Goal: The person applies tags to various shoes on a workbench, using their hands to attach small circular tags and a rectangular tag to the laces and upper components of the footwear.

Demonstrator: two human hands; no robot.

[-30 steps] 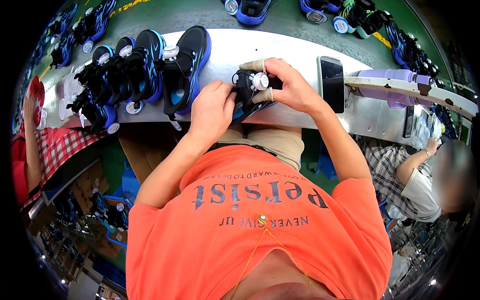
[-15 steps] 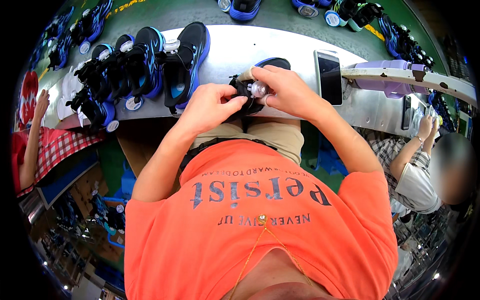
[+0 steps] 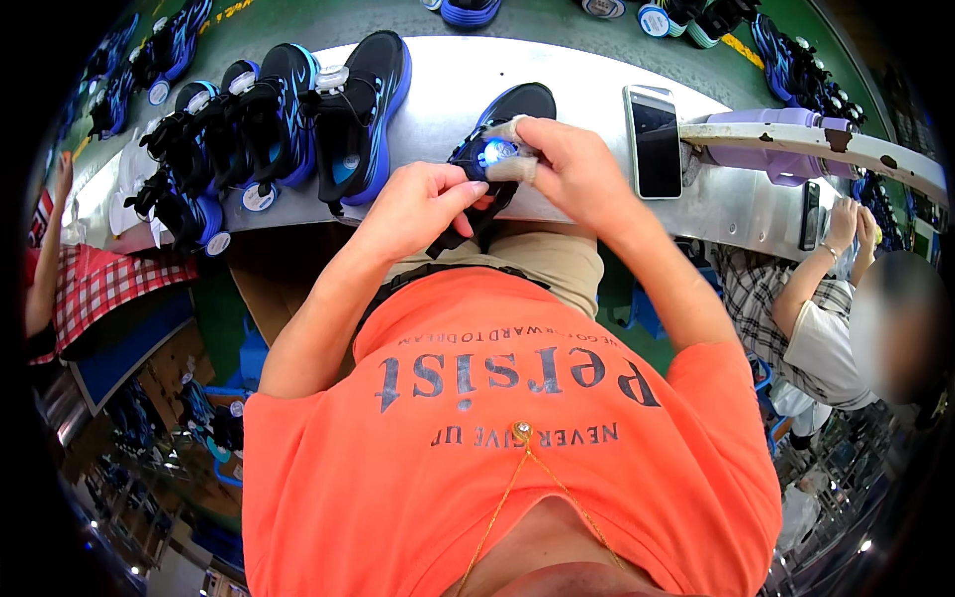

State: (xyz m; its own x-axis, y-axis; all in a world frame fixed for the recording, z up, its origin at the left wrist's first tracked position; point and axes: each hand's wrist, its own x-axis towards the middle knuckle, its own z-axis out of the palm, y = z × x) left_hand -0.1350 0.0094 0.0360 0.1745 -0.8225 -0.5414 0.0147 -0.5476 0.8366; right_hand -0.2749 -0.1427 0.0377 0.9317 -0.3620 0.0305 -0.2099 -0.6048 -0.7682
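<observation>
A black sneaker with a blue sole (image 3: 525,101) lies on the metal table in front of me, its toe pointing away. Over its upper, a round clear dial (image 3: 496,151) glows blue-white. My right hand (image 3: 580,174), with pale covers on some fingertips, grips the dial from the right. At the shoe's opening my left hand (image 3: 410,207) is closed, thumb and forefinger pinched on the dark edge of the upper. The heel part is mostly hidden by my hands.
Several similar sneakers (image 3: 363,119) stand in a row at the left. To the right are a phone (image 3: 654,144), a worn white bar (image 3: 776,134) and a lilac container (image 3: 786,171). Co-workers sit at both sides. More shoes stand across the green floor.
The dial, clear and unlit before, now glows blue. More of the shoe's toe shows beyond my right hand. My left hand has shifted slightly with its pinch kept.
</observation>
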